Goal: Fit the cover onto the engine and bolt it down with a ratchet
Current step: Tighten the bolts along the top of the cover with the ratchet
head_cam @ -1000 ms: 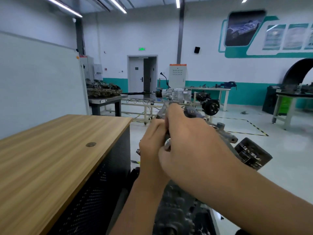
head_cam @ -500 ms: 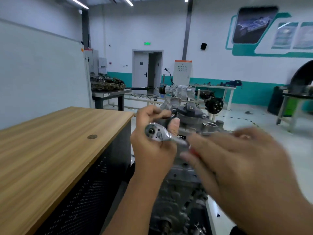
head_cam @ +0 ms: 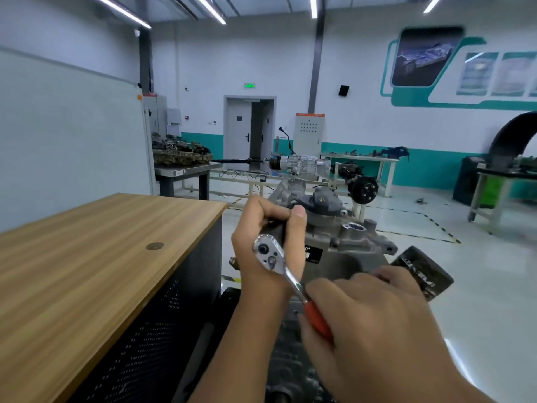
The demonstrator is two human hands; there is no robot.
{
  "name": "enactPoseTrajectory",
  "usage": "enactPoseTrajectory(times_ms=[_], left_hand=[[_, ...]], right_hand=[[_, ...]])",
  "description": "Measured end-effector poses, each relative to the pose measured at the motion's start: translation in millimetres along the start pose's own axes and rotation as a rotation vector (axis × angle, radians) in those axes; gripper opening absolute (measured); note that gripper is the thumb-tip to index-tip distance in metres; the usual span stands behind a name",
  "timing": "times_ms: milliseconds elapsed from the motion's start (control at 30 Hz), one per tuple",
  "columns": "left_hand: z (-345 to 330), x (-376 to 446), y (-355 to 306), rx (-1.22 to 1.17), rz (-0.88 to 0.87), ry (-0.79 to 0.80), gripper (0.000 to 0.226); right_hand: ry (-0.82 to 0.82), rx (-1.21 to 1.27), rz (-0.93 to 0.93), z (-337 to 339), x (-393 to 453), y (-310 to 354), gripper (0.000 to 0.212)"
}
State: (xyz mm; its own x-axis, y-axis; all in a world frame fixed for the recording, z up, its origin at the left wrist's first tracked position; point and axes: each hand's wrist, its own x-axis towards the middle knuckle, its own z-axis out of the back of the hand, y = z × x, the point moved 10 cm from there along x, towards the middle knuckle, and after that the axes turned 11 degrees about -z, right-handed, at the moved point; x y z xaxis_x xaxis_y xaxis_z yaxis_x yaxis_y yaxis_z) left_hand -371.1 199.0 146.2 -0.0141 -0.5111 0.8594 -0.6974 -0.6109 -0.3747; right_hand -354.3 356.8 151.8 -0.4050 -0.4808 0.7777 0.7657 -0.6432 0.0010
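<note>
A grey engine (head_cam: 353, 245) stands in front of me, with a dark cover part (head_cam: 322, 203) on its top. A chrome ratchet (head_cam: 268, 253) with a red handle (head_cam: 318, 318) sits against the engine's near upper side. My left hand (head_cam: 263, 242) curls round the socket end behind the ratchet head, thumb up. My right hand (head_cam: 374, 321) grips the red handle, lower right of the head. The bolt and socket are hidden behind my left hand.
A wooden-topped cabinet (head_cam: 96, 257) stands close on my left. A black part (head_cam: 421, 271) sticks out at the engine's right. Further back are a gearbox on a stand (head_cam: 299, 164), a steel table with parts (head_cam: 186, 170) and workbenches on the right (head_cam: 505, 181).
My right hand came off the left hand, swung down to the right and now grips the red handle. The ratchet head came into view. My left hand stayed at the socket.
</note>
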Motion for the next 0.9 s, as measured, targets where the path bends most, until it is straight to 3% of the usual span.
enactPoseTrajectory(times_ms=[67,133,200,367,500,600,667,733,800,900], left_hand=[[1,-4,4,-0.021,-0.011,-0.007,0.031],[-5,-8,5,-0.031,-0.04,0.102,0.028],[-10,-10,4,-0.037,-0.068,0.192,0.023],[-15,-24,5,0.011,-0.121,0.281,0.025],[-19,-36,7,-0.012,-0.086,0.174,0.024],[-23,-24,13,-0.041,-0.072,0.233,0.029],[-28,-12,15,-0.032,-0.087,0.352,0.033],[-30,-8,18,-0.075,-0.032,0.385,0.033],[-20,-7,13,-0.108,-0.047,0.251,0.026],[-2,-19,-2,-0.03,-0.201,0.081,0.019]], right_hand=[[-0.098,-0.064,0.008,16,12,-12,0.008],[-0.28,-0.077,-0.039,52,26,-26,0.011],[-0.359,-0.089,-0.038,65,27,-25,0.014],[-0.064,-0.039,-0.063,-1,-1,-16,0.018],[0.057,-0.011,0.009,-7,12,-20,0.023],[0.431,0.056,-0.012,-29,18,-22,0.013],[0.571,0.351,-0.034,-42,14,-17,0.021],[0.595,0.617,-0.134,-47,14,-15,0.021],[0.584,0.694,-0.212,-50,12,-12,0.019],[0.605,0.686,-0.231,-56,13,-8,0.025]])
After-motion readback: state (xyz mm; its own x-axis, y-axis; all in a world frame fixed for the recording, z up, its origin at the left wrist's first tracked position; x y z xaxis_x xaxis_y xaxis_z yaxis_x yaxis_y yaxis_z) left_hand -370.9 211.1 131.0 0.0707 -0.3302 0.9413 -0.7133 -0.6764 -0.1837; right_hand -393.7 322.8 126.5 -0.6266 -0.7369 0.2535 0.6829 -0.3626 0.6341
